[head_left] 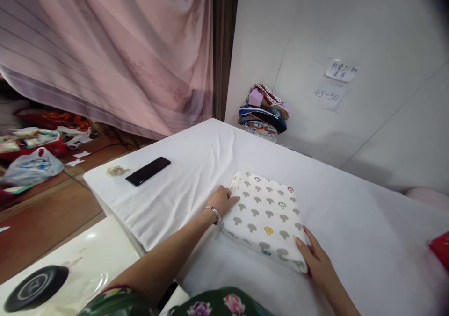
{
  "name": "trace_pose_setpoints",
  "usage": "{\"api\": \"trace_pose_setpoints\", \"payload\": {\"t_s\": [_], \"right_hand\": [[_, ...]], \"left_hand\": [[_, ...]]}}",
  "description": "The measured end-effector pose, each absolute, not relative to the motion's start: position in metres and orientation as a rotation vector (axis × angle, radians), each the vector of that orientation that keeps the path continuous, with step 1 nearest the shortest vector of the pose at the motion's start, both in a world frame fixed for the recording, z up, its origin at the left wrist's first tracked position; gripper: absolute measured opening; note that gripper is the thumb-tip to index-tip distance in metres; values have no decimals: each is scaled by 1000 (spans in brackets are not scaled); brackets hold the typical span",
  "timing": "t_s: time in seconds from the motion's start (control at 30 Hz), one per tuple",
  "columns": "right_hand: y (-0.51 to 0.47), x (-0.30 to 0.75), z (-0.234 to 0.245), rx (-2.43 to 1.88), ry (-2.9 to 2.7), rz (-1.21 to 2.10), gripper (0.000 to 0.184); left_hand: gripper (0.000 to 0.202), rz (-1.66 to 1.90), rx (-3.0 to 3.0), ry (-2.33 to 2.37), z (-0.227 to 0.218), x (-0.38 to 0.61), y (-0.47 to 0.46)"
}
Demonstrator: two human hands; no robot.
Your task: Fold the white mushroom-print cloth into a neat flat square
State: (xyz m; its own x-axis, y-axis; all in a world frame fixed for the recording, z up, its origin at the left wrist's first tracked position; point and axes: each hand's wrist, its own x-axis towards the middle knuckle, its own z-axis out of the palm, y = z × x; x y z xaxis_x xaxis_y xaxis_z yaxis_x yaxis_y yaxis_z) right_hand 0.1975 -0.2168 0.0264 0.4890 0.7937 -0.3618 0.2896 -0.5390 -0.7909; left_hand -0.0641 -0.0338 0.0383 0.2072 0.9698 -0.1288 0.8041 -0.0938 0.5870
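Observation:
A folded white cloth (pixel 261 215) printed with grey mushrooms and a few coloured ones lies on the white-covered table (pixel 182 199) in front of me. At its left edge is my left hand (pixel 221 201), thumb on top and the other fingers curled along the side. My right hand (pixel 313 253) grips the near right corner, thumb over the upper face and fingers along the outer edge. The fingertips beneath the cloth are partly hidden. A silver bracelet (pixel 213 213) circles my left wrist.
A black phone (pixel 148 171) and a small beige tangle (pixel 118 170) lie on the table's left. Folded clothes (pixel 263 112) are stacked by the wall. A white surface with a black round object (pixel 37 288) stands at lower left. Something red (pixel 440 249) shows at the right edge.

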Motion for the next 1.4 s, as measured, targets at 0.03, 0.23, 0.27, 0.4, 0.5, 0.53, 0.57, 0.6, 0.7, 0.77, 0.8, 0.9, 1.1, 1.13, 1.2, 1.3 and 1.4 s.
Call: {"api": "trace_pose_setpoints", "payload": {"t_s": [0.03,0.23,0.27,0.4,0.5,0.53,0.57,0.6,0.7,0.77,0.8,0.9,1.1,1.13,1.2,1.3,1.4], "right_hand": [[-217,198,26,-2076,-893,969,73],[-217,200,21,-2103,-901,935,73],[-217,200,21,-2105,-903,934,73],[-218,198,23,-2104,-910,934,72],[-219,195,28,-2068,-920,943,71],[-219,194,29,-2056,-916,947,71],[-220,193,30,-2048,-907,948,72],[-220,193,31,-2046,-896,947,72],[-220,193,31,-2051,-892,946,73],[-220,194,31,-2052,-897,949,73],[-220,194,31,-2048,-898,955,72],[-220,194,32,-2039,-892,969,72],[-220,192,36,-2031,-888,988,73],[-219,192,36,-2022,-887,994,73],[-219,190,36,-2006,-867,981,73],[-217,187,35,-2017,-818,893,70],[-217,184,33,-2032,-807,874,70]], "left_hand": [[31,396,1933,1635,37,-65,-33],[31,403,1885,1656,28,-66,-28],[30,395,1889,1657,28,-66,-28],[29,373,1878,1668,33,-65,-30],[27,384,1872,1659,38,-66,-32],[26,396,1879,1657,39,-66,-32],[26,414,1890,1663,40,-65,-32],[25,439,1901,1672,41,-65,-32],[25,516,1937,1690,43,-63,-29],[24,523,1954,1675,43,-62,-27],[24,512,1960,1663,43,-62,-26],[23,473,1959,1642,41,-61,-23],[21,483,1971,1646,35,-59,-19],[20,484,1965,1645,34,-59,-18],[18,491,1932,1646,34,-59,-17],[17,502,1829,1663,34,-60,-17],[17,495,1756,1682,33,-61,-17]]}}
